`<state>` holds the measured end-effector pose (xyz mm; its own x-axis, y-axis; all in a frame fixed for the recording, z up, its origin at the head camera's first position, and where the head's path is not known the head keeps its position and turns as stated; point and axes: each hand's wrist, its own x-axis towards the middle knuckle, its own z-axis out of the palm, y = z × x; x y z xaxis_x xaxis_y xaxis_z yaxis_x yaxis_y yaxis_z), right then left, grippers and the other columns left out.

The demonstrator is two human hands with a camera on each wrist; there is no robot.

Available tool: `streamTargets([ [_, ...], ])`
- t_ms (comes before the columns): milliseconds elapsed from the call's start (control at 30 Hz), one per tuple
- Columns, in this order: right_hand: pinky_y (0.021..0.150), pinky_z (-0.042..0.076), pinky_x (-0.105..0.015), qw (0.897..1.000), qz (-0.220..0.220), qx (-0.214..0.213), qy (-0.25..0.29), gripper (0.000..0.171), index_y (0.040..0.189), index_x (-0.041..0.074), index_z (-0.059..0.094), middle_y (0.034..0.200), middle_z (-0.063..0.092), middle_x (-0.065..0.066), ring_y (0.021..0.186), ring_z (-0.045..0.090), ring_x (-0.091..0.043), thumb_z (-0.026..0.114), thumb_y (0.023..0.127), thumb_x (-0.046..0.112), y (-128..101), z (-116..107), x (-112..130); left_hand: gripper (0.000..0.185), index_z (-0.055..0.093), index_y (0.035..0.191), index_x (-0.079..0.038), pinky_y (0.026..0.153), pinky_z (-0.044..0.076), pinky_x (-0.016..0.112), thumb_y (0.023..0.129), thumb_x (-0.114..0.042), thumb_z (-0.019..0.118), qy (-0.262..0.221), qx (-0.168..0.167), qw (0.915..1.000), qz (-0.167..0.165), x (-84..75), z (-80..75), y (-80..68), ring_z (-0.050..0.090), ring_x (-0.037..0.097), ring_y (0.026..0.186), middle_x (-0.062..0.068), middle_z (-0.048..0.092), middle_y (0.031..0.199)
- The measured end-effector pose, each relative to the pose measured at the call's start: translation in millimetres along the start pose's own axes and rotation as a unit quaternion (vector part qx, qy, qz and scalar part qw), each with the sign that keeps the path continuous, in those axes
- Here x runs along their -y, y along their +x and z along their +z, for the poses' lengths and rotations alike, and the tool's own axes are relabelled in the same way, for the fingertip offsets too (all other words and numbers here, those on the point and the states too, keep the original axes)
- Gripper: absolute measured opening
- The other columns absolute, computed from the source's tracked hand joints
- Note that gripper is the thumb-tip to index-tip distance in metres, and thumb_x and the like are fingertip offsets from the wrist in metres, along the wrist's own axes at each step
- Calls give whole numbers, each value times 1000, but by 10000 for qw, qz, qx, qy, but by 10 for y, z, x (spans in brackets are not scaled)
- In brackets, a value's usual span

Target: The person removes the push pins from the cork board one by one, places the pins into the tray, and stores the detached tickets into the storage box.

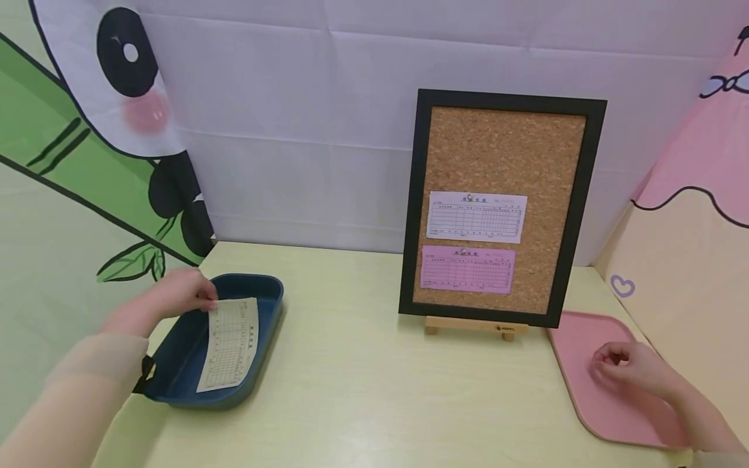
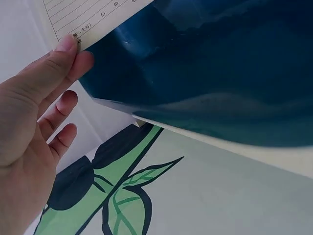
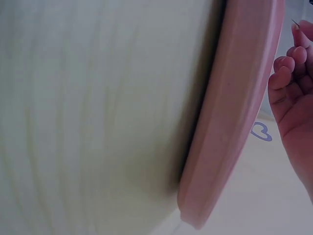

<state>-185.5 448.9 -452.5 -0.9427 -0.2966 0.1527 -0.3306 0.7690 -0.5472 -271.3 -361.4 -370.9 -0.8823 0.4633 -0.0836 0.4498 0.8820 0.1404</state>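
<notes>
At the left, my left hand (image 1: 188,292) pinches a corner of a cream printed form slip (image 1: 232,344) between thumb and forefinger. The slip hangs over the blue tray (image 1: 270,344); I cannot tell whether its lower end touches the tray. In the left wrist view the other fingers of that hand are loosely bent away from the paper. Over the pink tray (image 1: 591,403) at the right is my right hand (image 1: 634,370). Its thumb and forefinger pinch a pushpin, whose thin needle (image 3: 295,22) sticks out past the fingertips; its head is hidden.
A black-framed cork board (image 1: 506,153) leans on a small wooden easel (image 1: 476,325) at the back right. A white form (image 1: 476,218) and a pink form (image 1: 468,270) are pinned on it. Behind the pale table (image 1: 351,390) hangs a printed cloth (image 1: 292,97).
</notes>
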Motion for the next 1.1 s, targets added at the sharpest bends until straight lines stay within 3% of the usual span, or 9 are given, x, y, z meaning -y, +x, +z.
streamTargets([
  [200,51,38,-20,9995,-148,277,95,7,81,12,65,66,51,15,62,45,3,69,81,6,14,4,-51,5,72,74,-16,58,45,27,76,-15,77,229,59,9997,62,6,48,117,49,9,59,-9,64,68],
  [567,51,37,-19,9985,-52,538,124,5,83,8,64,63,51,15,58,45,3,66,84,5,88,15,-181,5,73,76,-14,60,47,27,76,-14,77,132,154,9995,244,-28,146,281,49,8,59,-8,64,69],
  [1100,52,40,-19,9963,95,769,376,5,88,2,67,73,60,14,61,47,5,63,86,5,135,14,-224,6,73,80,-11,60,47,29,77,-7,75,-98,-68,9999,126,-43,249,289,50,8,62,-6,65,72],
])
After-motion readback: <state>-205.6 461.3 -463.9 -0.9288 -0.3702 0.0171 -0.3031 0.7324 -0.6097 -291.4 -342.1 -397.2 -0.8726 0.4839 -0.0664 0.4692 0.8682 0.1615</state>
